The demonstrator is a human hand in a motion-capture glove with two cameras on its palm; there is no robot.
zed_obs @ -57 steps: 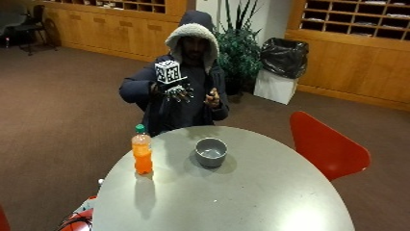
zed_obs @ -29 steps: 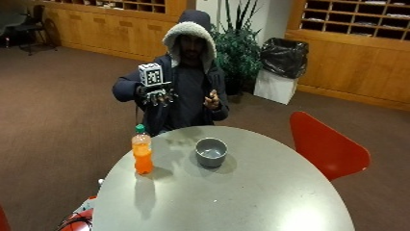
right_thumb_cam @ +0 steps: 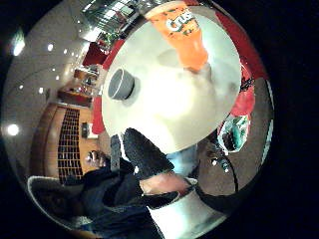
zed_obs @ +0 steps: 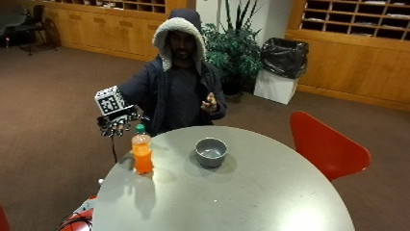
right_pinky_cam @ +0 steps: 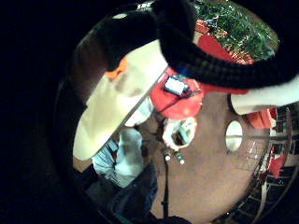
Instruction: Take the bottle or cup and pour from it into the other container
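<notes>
The gloved right hand (zed_obs: 115, 126) hangs just off the table's (zed_obs: 256, 202) near-person edge, fingers spread and relaxed, holding nothing, a little behind the bottle (zed_obs: 141, 150) and apart from it. The orange bottle stands upright, cap on, close to that edge. Further right, the grey cup (zed_obs: 211, 152) sits upright, well apart from the bottle. This looks like the reach-in step: the grasp isn't made yet. Next move calls for wrapping the bottle's body, lifting, and dealing with that cap before tipping toward the cup.
</notes>
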